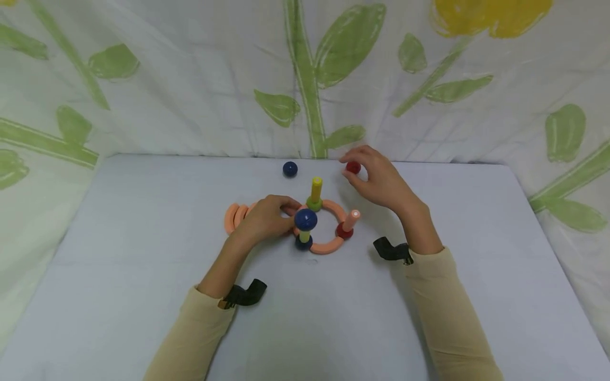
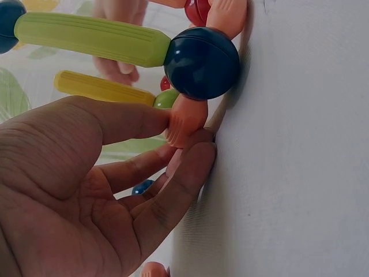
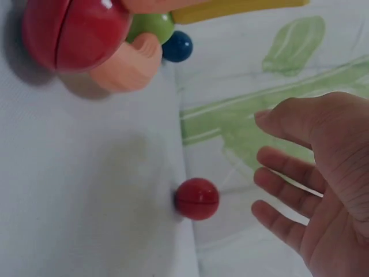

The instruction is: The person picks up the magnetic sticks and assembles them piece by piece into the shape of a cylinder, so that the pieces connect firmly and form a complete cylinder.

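A ring of curved orange pieces (image 1: 326, 247) joined by balls lies on the table, with three rods rising from it. My left hand (image 1: 271, 217) pinches a curved orange piece (image 2: 187, 118) at the ring's left side, thumb opposite the fingers. Just beside it is a dark blue ball (image 2: 202, 63) bearing a light green rod (image 2: 92, 39), topped by another blue ball (image 1: 305, 219). Toward the table's back edge, my right hand (image 1: 381, 177) is spread with nothing in its fingers. A loose red ball (image 3: 197, 199) rests on the table close to it, apart from its fingertips.
A loose blue ball (image 1: 289, 169) sits near the back edge. Several spare curved orange pieces (image 1: 231, 218) lie left of the ring, partly behind my left hand. A yellow rod (image 1: 316, 188) and an orange rod (image 1: 351, 219) stand up. A painted cloth (image 1: 214, 106) hangs behind the table.
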The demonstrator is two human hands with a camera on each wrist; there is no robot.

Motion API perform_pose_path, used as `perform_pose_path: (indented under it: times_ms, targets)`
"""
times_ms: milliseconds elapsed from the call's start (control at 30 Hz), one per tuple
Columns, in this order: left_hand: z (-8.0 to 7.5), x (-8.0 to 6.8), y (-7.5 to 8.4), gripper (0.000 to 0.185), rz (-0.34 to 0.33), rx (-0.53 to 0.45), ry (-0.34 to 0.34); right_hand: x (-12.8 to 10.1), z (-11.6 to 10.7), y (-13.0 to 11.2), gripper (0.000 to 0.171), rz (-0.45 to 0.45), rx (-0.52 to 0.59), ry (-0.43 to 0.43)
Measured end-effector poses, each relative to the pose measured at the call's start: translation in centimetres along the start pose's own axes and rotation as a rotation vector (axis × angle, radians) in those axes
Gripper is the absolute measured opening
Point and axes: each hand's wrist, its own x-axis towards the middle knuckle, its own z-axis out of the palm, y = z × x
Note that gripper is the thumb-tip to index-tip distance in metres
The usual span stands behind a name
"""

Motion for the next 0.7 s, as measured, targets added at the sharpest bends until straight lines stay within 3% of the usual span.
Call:
perform_pose_path:
  times_ms: [500,700]
  targets:
    - [0.2,0.0,-0.1,0.039,0.006,-0.004,0.001,0.1,1.3,2.2,0.042,0.13,-0.134,-0.1]
    - [0.2,-0.2,0.1,0.037,0.014,0.006,0.009,0.1,1.6,2.4,0.04,0.145,-0.146,-0.098]
